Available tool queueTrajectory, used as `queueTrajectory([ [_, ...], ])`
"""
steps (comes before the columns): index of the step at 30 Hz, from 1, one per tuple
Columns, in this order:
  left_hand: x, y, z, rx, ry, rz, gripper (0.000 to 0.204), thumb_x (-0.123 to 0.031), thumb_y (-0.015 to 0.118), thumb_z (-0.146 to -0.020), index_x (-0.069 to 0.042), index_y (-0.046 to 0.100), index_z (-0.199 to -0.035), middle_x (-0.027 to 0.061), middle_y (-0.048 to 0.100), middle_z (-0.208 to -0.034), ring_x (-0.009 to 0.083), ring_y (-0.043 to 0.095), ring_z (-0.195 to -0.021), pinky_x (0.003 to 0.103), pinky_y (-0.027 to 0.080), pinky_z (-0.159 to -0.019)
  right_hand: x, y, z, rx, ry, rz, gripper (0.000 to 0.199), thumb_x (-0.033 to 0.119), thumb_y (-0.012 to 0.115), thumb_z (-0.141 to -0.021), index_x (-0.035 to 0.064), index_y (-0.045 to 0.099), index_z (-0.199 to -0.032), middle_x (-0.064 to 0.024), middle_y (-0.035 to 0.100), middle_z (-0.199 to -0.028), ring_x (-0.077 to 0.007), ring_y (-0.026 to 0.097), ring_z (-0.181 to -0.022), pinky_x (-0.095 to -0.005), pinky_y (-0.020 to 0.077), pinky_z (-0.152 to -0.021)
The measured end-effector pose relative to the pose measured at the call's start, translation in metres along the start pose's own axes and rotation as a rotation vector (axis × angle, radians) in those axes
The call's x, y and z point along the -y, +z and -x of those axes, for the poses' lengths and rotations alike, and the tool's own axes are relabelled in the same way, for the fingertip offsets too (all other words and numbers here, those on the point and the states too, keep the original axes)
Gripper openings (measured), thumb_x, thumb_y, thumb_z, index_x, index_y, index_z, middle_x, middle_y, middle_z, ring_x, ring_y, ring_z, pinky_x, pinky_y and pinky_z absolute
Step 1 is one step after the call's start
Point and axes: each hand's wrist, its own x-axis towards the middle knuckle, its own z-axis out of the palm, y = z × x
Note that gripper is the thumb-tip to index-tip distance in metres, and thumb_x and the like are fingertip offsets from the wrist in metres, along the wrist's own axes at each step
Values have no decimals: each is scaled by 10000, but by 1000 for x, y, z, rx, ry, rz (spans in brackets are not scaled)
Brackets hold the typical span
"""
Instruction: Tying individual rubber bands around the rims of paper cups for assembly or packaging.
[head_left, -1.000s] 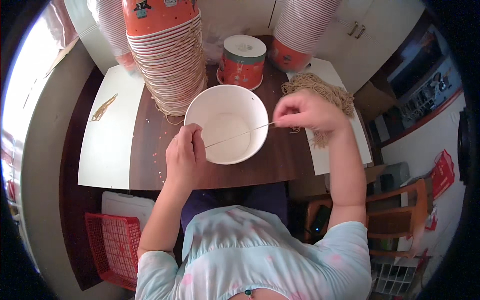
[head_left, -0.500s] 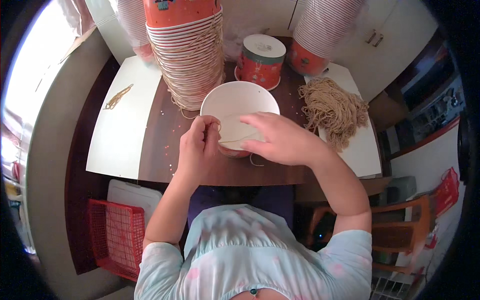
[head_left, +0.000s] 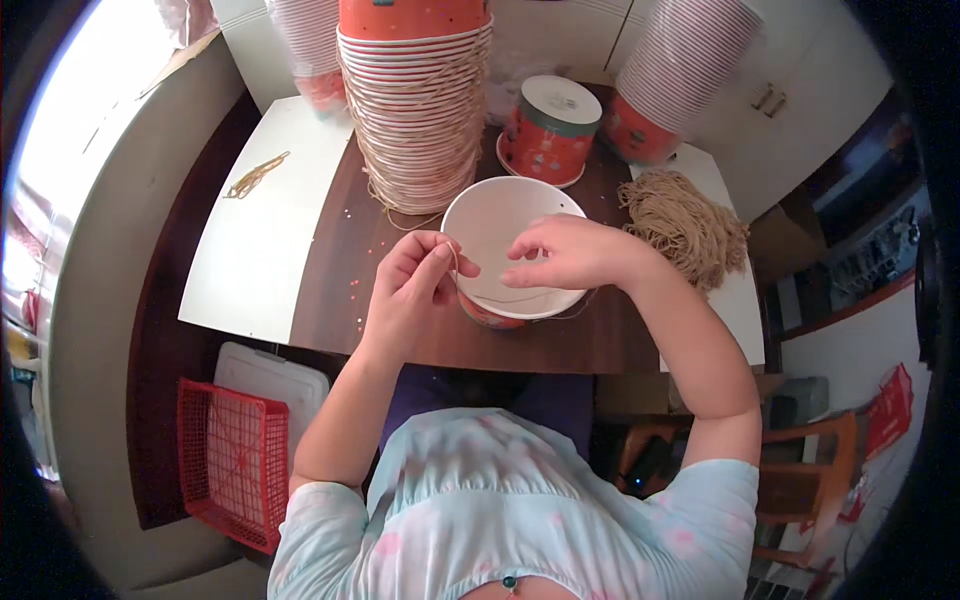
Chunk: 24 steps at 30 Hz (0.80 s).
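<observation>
A white-lined paper bucket (head_left: 505, 205) with a red printed outside stands upright at the table's front, its mouth facing up. At its left rim, my left hand (head_left: 415, 275) pinches a thin tan cord (head_left: 456, 258) between thumb and forefinger. A length of cord also runs across the inside near the front rim, and a thin strand trails outside at the right. Over the bucket's right side hovers my right hand (head_left: 575, 252), fingers bent and thumb apart, with nothing visible between them.
Behind stands a tall stack of nested buckets (head_left: 415, 120) with cords hanging around the rims. An upturned bucket (head_left: 555, 130), plastic-wrapped stacks (head_left: 690, 60) and a heap of tan cords (head_left: 685, 225) surround the work. Loose cords (head_left: 258, 175) lie left; a red basket (head_left: 235, 460) sits below.
The whole view has shifted, so things sit further right in it. My left hand has turned, its thumb now against the cord at the rim. My right hand's fingers have curled more.
</observation>
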Motion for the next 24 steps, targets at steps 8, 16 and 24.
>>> queueTrajectory([
  [8,3,14,1,-29,60,-52,151,-179,486,-981,-39,542,-987,40,656,-819,18,488,-592,168,401,-542,-1,-13,-2,506,45,-28,287,285,586,-877,4,647,-872,-39,628,-744,-126,581,-733,-286,469,-690],
  [16,9,26,-7,-2,-71,165,126,-170,506,-968,-54,538,-1005,84,658,-845,59,557,-648,186,441,-568,39,-4,39,-320,113,-299,182,175,625,-871,2,626,-818,5,569,-643,-57,481,-590,-257,419,-541],
  [24,15,31,13,20,114,99,119,-73,568,-928,1,554,-1021,58,651,-859,87,603,-736,219,502,-659,42,69,50,-863,-60,-172,92,105,653,-828,24,614,-848,-146,637,-780,-328,634,-692,-382,500,-590],
])
